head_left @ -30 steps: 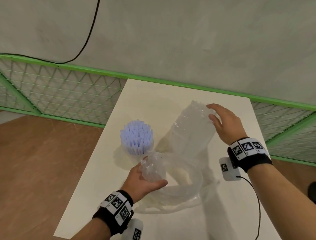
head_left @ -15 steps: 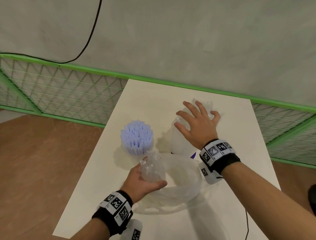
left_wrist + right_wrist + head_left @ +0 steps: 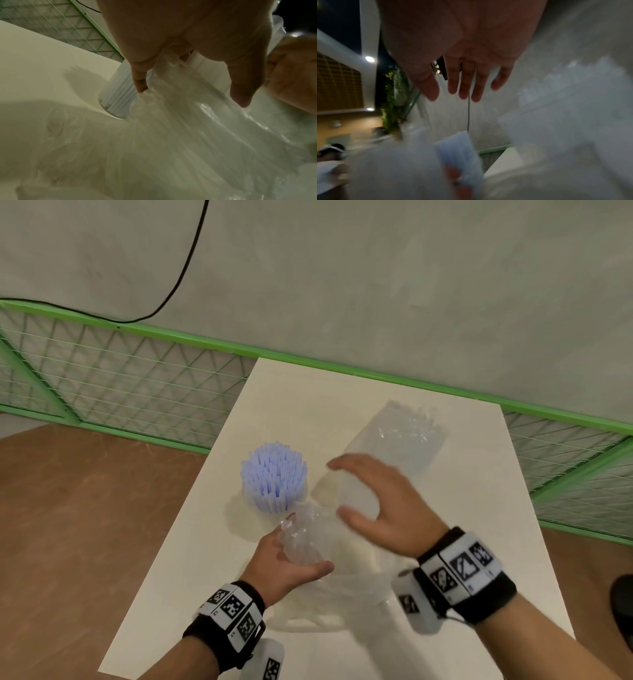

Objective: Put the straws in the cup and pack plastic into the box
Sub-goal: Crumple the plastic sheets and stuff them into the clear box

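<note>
On the white table stands a clear cup packed with upright pale blue straws, also visible in the left wrist view as the cup of straws. A long bundle of crinkled clear plastic runs from the far right toward me. My left hand grips its bunched near end; finger and thumb pinch the plastic film. My right hand is blurred over the middle of the bundle, fingers spread and holding nothing. The right hand shows straight fingers. I cannot tell whether it touches the plastic.
More clear plastic, in a rounded heap or container, lies under my wrists near the front edge. A green mesh fence runs behind and beside the table. Wooden floor lies to the left. A dark object sits at the right edge.
My right hand let go of the far top of the plastic bundle and swept toward me and leftward, fingers spread. The left hand kept its grip on the bunched end.
</note>
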A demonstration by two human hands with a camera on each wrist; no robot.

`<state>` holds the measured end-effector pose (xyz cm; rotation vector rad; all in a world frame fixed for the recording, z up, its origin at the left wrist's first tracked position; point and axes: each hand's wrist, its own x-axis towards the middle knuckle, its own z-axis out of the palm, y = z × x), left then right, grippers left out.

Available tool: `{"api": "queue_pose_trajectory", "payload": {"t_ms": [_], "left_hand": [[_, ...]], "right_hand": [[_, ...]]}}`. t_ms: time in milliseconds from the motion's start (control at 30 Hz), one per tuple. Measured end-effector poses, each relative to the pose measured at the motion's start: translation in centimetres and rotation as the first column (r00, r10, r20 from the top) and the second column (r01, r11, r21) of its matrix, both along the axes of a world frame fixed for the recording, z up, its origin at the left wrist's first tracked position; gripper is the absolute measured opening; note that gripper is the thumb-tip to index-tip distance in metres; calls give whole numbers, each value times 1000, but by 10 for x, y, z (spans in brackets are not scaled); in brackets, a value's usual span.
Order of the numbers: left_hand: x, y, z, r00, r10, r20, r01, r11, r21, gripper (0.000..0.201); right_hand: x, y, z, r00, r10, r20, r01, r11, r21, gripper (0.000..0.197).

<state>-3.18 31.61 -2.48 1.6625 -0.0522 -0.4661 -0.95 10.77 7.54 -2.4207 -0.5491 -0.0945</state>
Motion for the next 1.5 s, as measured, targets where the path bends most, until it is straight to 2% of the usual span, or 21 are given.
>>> {"api": "queue_pose_trajectory", "payload": {"t_ms": [67,133,267,400,633,800,933,1067,1167,1267,1333,1400,1500], "left_hand": [[1,-2,2,1000,-4,10,4,1000,-8,65],[0,-4,7,999,-20,27,21,1000,-11,69],[-1,-9,14,999,-39,30,39,999,-24,58],[-1,-9,13,999,-26,32,27,999,-29,60],[-4,-12,16,999,-49,24,51,997,-62,53],[-3,-11,13,998,-34,44,35,999,-17,57],[-3,-8,10,998,-3,57,3,1000,2,54],[-2,-7,8,998,19,54,-18,1000,-4,49],[-2,-7,7,998,35,43,-34,999,-26,46],[-2,-7,8,998,42,42,-41,999,-34,43],[-2,-8,9,998,42,40,-40,998,-38,41],[-2,-8,8,998,46,43,-44,998,-40,41],[-2,-8,8,998,53,40,-51,998,-45,41]], "right_hand": [[-17,11,-7,966,110,-236,-101,994,48,77],[-26,16,-20,945,105,-310,-83,993,85,84],[-32,17,-40,982,16,-186,15,986,164,58],[-39,24,-54,993,-80,-91,99,968,229,34],[-49,35,-64,963,-220,-158,264,894,362,28],[-49,31,-70,969,-246,-26,238,900,365,22],[-48,23,-67,938,-317,-142,348,868,355,13],[-39,8,-40,901,-428,-63,420,830,367,19],[-28,-11,7,860,-511,5,442,749,494,18],[-17,-34,66,828,-544,138,325,665,673,17],[-9,-49,95,796,-559,233,234,639,733,17],[0,-60,108,784,-569,247,224,631,743,19],[17,-70,107,799,-563,209,270,648,712,17]]}}
